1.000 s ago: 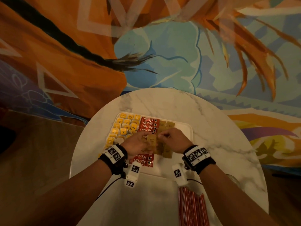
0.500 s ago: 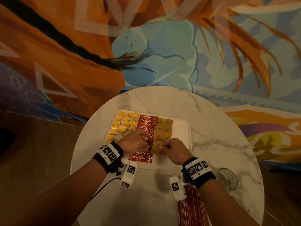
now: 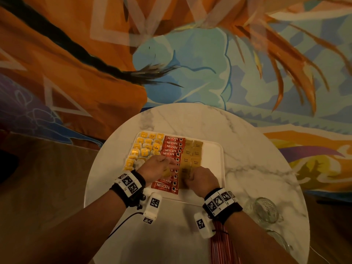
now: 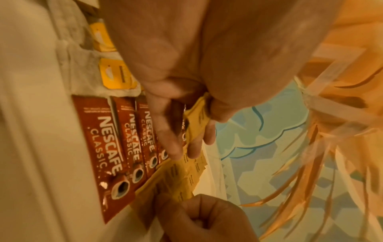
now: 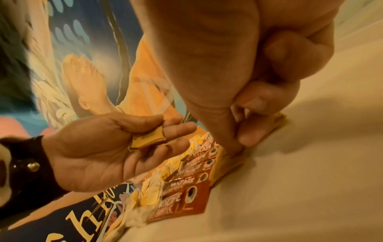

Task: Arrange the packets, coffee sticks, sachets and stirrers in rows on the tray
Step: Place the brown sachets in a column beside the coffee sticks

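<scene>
A white tray [image 3: 216,153] holds yellow tea packets [image 3: 145,147] on the left, a column of red Nescafe coffee sticks [image 3: 172,147] in the middle and brown sugar sachets [image 3: 192,156] to their right. My left hand [image 3: 163,168] hovers over the coffee sticks and pinches a spare brown sachet [image 5: 148,139] between thumb and fingers. My right hand [image 3: 198,178], fingers curled, pinches a brown sachet [image 4: 176,183] down on the tray at the near end of the sachet column. Red stirrers [image 3: 222,248] lie bundled on the table under my right forearm.
The tray sits on a round white marble table [image 3: 247,141]. Clear glasses [image 3: 264,210] stand near the table's right front edge. The right strip of the tray is bare. A painted wall rises behind the table.
Both hands have drawn back toward the near end of the tray. The right hand has gone from mid-column to the column's near end, where it pinches a sachet down.
</scene>
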{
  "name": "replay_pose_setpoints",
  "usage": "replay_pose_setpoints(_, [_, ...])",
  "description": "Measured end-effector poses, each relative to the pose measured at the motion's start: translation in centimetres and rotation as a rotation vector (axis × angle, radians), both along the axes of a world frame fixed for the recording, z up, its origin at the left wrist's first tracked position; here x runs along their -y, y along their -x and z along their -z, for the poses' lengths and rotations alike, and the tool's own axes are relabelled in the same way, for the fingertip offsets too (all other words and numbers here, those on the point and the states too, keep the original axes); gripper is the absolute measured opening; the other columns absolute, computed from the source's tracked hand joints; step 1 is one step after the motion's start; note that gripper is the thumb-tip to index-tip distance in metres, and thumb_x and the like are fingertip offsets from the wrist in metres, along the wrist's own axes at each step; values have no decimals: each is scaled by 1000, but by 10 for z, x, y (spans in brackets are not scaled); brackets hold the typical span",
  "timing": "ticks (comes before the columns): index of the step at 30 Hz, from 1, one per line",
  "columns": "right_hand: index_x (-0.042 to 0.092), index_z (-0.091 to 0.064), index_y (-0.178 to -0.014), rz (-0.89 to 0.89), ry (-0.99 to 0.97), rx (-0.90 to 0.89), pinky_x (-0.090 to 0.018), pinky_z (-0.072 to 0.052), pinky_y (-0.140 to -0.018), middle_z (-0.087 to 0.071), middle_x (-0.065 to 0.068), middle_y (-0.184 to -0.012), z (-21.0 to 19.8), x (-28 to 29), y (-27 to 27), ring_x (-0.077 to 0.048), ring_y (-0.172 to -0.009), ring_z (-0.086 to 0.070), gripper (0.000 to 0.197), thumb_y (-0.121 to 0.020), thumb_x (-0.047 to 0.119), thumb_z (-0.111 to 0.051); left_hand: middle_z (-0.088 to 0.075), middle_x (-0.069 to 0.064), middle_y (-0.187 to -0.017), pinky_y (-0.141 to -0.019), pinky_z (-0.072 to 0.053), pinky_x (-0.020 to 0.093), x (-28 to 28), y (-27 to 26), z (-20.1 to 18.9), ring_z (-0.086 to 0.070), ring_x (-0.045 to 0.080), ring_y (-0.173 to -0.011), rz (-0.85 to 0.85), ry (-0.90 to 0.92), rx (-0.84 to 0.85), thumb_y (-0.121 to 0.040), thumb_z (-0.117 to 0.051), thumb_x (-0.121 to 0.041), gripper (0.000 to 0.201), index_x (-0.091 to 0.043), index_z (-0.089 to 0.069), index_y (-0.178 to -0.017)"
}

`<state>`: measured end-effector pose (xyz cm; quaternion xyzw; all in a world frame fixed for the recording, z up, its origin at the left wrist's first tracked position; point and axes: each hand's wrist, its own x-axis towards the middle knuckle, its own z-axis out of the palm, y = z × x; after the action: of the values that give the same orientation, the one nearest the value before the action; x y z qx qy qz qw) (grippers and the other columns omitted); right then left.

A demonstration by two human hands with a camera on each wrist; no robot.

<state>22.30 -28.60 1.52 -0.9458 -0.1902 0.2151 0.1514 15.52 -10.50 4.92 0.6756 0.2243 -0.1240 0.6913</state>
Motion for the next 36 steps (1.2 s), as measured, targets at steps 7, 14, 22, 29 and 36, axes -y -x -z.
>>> replay_pose_setpoints(7, [25,-74,-81,28,-488,-64,-13,-45,-66,-70,12,-78,-19,6,2,-2,-75,-64,17,-94,30,-64,-68,-2,-129,-108,-48,41,5,-4,9,-61,15,-123,35,64,58,-105,-48,-30,30,-21,-72,-120])
replay_pose_setpoints(14, [17,-77,-82,-1,-638,-185,-29,-54,-72,-73,0,-78,-21,12,8,-12,-75,-65,22,-96,28,-64,-69,14,-126,-113,-42,50,20,-11,9,-62,30,-123,56,305,60,-105,-47,-19,30,-6,-67,-123])
replay_pose_setpoints(22, [25,-78,-78,187,-748,-161,-40,-58,-84,-74,7,-80,-19,26,13,-12,-82,-69,19,-93,26,-65,-72,0,-120,-81,-56,32,21,-7,12,-67,19,-108,103,84,141,-102,-57,-24,27,-23,-67,-127])
replay_pose_setpoints(29, [25,-78,-85,207,-727,-129,-23,-53,-81,-74,13,-85,-20,34,21,-1,-84,-67,13,-92,27,-68,-78,4,-92,-72,-58,27,24,-5,16,-72,12,-79,136,-215,250,-94,-67,-12,9,-8,-74,-99])
replay_pose_setpoints(36, [25,-77,-81,287,-643,22,-16,-50,-72,-74,13,-80,-22,50,8,0,-79,-67,14,-92,26,-67,-71,-12,-95,-82,-56,25,18,-7,19,-66,2,-89,256,-626,307,-90,-71,-20,10,-21,-72,-101])
